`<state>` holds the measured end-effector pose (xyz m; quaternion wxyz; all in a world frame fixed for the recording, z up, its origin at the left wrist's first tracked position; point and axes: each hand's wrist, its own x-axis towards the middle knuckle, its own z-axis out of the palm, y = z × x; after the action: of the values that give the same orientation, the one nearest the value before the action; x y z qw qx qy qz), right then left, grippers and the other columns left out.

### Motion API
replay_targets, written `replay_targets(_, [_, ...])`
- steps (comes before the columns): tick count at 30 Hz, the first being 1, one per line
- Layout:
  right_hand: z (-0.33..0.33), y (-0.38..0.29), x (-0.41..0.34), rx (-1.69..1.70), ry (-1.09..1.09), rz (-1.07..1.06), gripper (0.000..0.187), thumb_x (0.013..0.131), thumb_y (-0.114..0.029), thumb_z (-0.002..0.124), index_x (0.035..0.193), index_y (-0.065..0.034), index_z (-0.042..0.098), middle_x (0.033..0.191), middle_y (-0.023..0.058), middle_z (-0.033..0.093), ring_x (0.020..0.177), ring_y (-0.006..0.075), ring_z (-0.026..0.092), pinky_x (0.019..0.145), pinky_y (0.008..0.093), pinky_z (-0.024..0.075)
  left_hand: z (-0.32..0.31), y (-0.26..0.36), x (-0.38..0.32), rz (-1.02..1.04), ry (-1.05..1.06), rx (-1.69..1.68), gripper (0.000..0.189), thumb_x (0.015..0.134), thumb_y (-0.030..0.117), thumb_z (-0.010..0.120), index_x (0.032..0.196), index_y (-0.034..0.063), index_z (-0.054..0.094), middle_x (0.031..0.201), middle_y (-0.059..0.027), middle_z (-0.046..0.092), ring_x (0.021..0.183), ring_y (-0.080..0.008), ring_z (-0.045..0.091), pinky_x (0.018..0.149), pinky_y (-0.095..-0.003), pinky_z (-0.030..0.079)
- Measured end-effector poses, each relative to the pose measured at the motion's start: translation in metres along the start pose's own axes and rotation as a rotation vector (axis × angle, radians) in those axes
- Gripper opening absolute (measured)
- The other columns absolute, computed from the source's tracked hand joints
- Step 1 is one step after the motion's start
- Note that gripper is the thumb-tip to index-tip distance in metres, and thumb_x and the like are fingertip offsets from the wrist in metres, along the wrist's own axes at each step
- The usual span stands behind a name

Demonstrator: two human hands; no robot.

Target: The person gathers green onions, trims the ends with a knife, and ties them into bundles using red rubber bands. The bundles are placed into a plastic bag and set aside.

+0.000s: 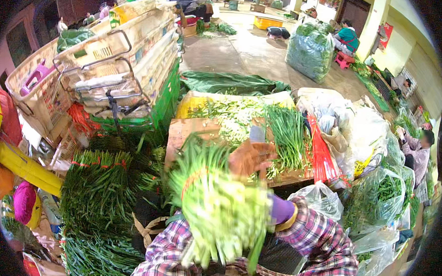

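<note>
A thick bundle of long green stalks with pale ends (224, 213), like green garlic or scallions, fills the space before my chest, blurred. A red band circles it on the left. My left hand is hidden behind the bundle; only its plaid sleeve (169, 236) shows, reaching up under the bundle it holds. Close to the bundle's upper right is my right hand (251, 158) in an orange-brown glove with a purple cuff. Motion blur hides what its fingers grip. Just beyond it shows a flat grey-blue piece (257, 134), possibly a blade.
Loose green stalks (287, 132) and pale trimmings (233, 116) cover a brown work board (191, 132). Red ties (317, 150) hang at its right. Banded greens (98, 184) are stacked at left, below plastic crates (112, 57). Bagged greens (379, 198) stand right; people sit farther off.
</note>
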<state>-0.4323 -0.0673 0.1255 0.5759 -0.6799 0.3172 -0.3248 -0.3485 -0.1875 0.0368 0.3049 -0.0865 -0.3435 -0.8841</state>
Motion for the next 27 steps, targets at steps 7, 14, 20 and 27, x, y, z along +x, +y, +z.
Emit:
replay_targets(7, [-0.045, -0.011, 0.051, -1.118, -0.385, 0.098, 0.017, 0.071, -0.022, 0.059, 0.080, -0.0077, 0.063, 0.073, 0.0155, 0.062, 0.064, 0.0336, 0.061, 0.057, 0.0403, 0.0487, -0.005, 0.091, -0.066, 0.074, -0.244, -0.195, 0.077, 0.086, 0.062, 0.037, 0.129, -0.0012, 0.038, 0.110, -0.0237, 0.056, 0.087, -0.0287, 0.061, 0.080, -0.0443, 0.051])
replay_targets(14, [-0.055, -0.087, 0.155, -1.666, 0.236, -0.467, 0.011, 0.070, -0.018, 0.058, 0.073, -0.0108, 0.066, 0.067, 0.0110, 0.062, 0.063, 0.0314, 0.062, 0.056, 0.0404, 0.0490, 0.075, 0.146, -0.085, -0.136, 0.028, 0.133, 0.050, 0.092, 0.035, 0.044, 0.119, -0.0074, 0.039, 0.108, -0.0299, 0.054, 0.082, -0.0326, 0.063, 0.065, -0.0379, 0.055])
replay_targets(20, [-0.089, -0.085, 0.132, -1.127, -0.034, -0.629, 0.005, 0.075, -0.013, 0.057, 0.077, -0.0096, 0.060, 0.065, 0.0099, 0.058, 0.059, 0.0307, 0.060, 0.053, 0.0402, 0.0476, 0.010, 0.147, -0.116, -0.126, 0.604, 0.659, 0.022, 0.084, 0.008, 0.050, 0.104, -0.0007, 0.053, 0.095, -0.0140, 0.059, 0.068, -0.0182, 0.057, 0.056, -0.0276, 0.048])
replay_targets(27, [-0.111, -0.126, 0.162, -1.849, 0.280, -0.267, 0.018, 0.073, -0.022, 0.058, 0.081, -0.0084, 0.066, 0.078, 0.0156, 0.064, 0.074, 0.0338, 0.064, 0.066, 0.0424, 0.0511, -0.027, 0.232, -0.238, 0.226, 1.125, 0.379, 0.018, 0.076, 0.005, 0.053, 0.094, 0.0029, 0.053, 0.072, -0.0045, 0.053, 0.051, -0.0076, 0.039, 0.046, -0.0225, 0.032])
